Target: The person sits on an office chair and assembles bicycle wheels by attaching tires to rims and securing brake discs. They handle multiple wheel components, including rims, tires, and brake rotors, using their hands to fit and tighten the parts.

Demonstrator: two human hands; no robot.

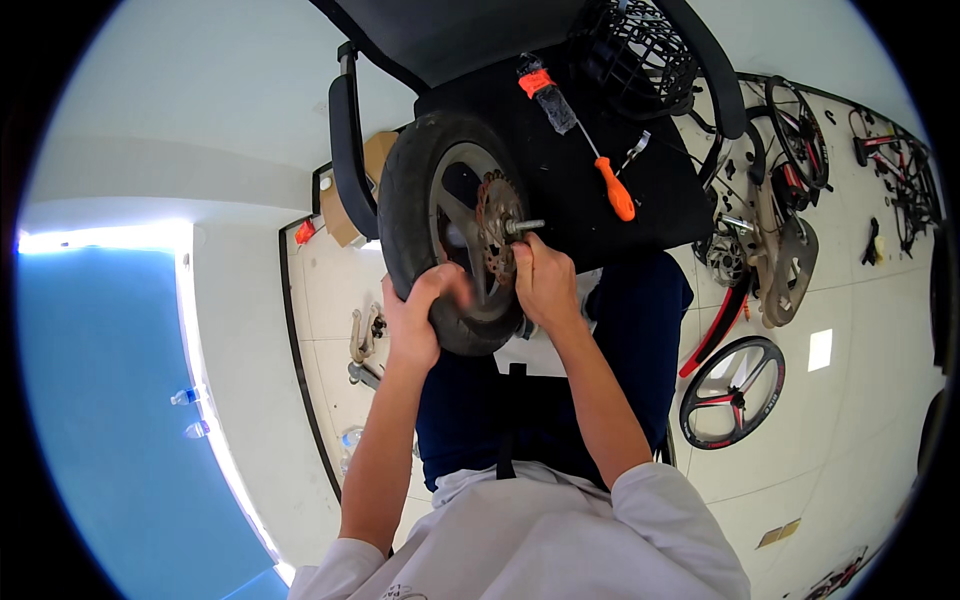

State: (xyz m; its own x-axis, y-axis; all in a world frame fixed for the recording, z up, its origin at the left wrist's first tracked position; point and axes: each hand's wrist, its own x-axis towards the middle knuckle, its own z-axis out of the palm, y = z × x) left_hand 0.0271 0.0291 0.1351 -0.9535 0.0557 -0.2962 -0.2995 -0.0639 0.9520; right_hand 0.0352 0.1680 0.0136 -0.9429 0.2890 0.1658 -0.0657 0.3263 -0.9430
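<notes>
The wheel [461,217] stands at the chair [660,205] seat's left side, probably weighty, its rubber tyre [403,200] likely firm and grippy. The left hand [420,312] has its grip around the tyre's near side, a sound hold; the right hand [546,282] is at the axle [526,226], whether pinching I cannot tell.

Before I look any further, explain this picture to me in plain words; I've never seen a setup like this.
There is no robot here: these are a person's own bare hands, seen from a fisheye camera on their head, which bends straight edges.

The left hand grips the tyre of a wheel. The right hand is at the threaded axle, beside the brake disc; whether it grips anything is hard to tell.

On the black chair seat lie an orange-handled screwdriver and a black basket. A three-spoke wheel lies on the floor.
</notes>
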